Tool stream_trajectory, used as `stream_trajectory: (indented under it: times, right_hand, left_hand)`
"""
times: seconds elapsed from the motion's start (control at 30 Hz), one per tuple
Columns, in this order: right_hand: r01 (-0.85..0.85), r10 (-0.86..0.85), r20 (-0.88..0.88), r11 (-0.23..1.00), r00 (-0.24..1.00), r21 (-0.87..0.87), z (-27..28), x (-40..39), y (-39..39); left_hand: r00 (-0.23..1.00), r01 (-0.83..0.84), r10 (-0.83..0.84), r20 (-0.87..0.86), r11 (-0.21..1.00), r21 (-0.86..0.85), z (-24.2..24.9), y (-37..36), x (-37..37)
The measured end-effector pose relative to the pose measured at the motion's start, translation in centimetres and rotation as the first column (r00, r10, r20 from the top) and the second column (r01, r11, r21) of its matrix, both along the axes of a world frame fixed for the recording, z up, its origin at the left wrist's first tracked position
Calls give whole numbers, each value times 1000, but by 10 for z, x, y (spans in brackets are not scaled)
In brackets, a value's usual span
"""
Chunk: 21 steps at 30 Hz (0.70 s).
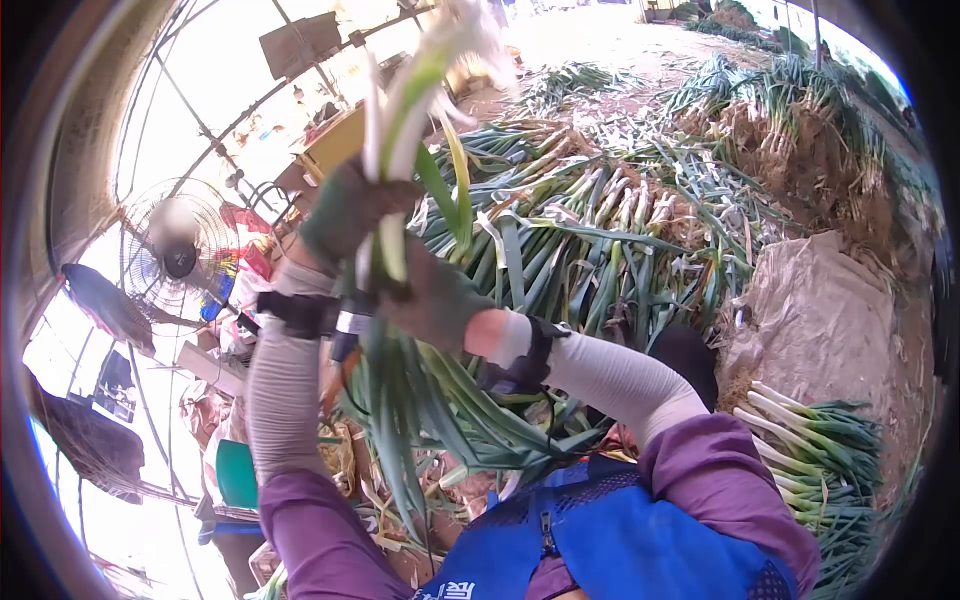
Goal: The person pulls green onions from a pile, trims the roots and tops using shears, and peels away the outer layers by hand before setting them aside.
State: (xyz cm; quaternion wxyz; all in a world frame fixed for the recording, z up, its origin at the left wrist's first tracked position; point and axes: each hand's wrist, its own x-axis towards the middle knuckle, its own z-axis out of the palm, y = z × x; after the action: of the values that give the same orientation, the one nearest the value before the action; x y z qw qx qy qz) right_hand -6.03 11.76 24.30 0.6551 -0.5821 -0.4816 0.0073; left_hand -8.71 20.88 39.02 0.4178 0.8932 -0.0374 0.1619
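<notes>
My left hand (352, 215), in a dark green work glove, is closed around the pale lower stalk of a green onion (408, 120) held up in front of me. Its white root end points up and is blurred, and loose yellow-green leaves hang from its side. Just below, my right hand (435, 300), gloved alike, is wrapped round the same stalk; its fingertips are partly hidden. Long green leaves (400, 420) hang from under the hands toward my lap. Behind my hands lies a big heap of unpeeled green onions (600, 210).
At the lower right, a bundle of green onions with clean white stems (790, 440) lies by a brown sheet (825, 310). More soil-covered green onions (800, 120) are piled at the back right. A standing fan (180, 250) is on my left, near a green container (236, 474).
</notes>
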Motion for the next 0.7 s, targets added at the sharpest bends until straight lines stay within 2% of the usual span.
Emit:
stream_trajectory:
  times: [0.03,0.07,0.1,0.17,0.23,0.27,0.3,0.37,0.4,0.47,0.5,0.53,0.57,0.6,0.63,0.7]
  right_hand:
    - [-54,53,12,993,999,107,20,-5,-4]
    - [-112,107,31,970,994,214,42,-11,-11]
    - [-152,156,-55,985,986,84,66,-20,-24]
    - [-324,368,-11,833,930,449,76,-23,15]
    - [-420,475,46,726,879,544,107,-38,14]
    - [-453,543,93,580,835,677,116,-48,26]
    - [-468,568,83,577,819,669,124,-57,19]
    - [-525,719,20,487,694,698,124,-65,19]
    - [-495,714,-32,516,699,699,118,-69,15]
    - [-426,692,-141,578,708,696,90,-72,-5]
    - [-340,702,-247,583,668,737,72,-77,-14]
    - [-254,570,-261,668,779,699,46,-77,-18]
    - [-174,449,-284,740,847,650,18,-75,-23]
    - [-114,350,-285,786,892,608,-3,-73,-29]
    - [-48,247,-283,825,927,564,-24,-70,-35]
    - [-32,226,-450,917,864,399,-59,-66,-43]
  left_hand:
    - [1000,5,-6,8,999,50,23,-2,-6]
    - [994,-46,29,104,985,166,43,-8,-12]
    - [977,-111,55,204,955,274,63,-13,-19]
    - [935,-96,-90,344,867,490,101,-15,-29]
    - [946,-195,10,323,816,545,137,-37,-44]
    - [927,-195,-56,370,773,604,146,-45,-48]
    - [927,-102,-154,343,776,623,151,-55,-54]
    - [968,9,-136,209,856,516,152,-64,-57]
    - [973,104,-184,141,889,447,149,-57,-56]
    - [984,174,-175,-8,972,157,133,-34,-55]
    - [999,14,-31,31,893,449,118,-36,-58]
    - [997,-15,26,-71,987,158,98,-23,-51]
    - [988,-61,42,-149,990,-126,68,-12,-46]
    - [935,-285,292,-200,956,63,42,-10,-36]
    - [945,-268,260,-199,963,-15,8,1,-31]
    - [945,-271,228,-235,947,-170,-55,7,-25]
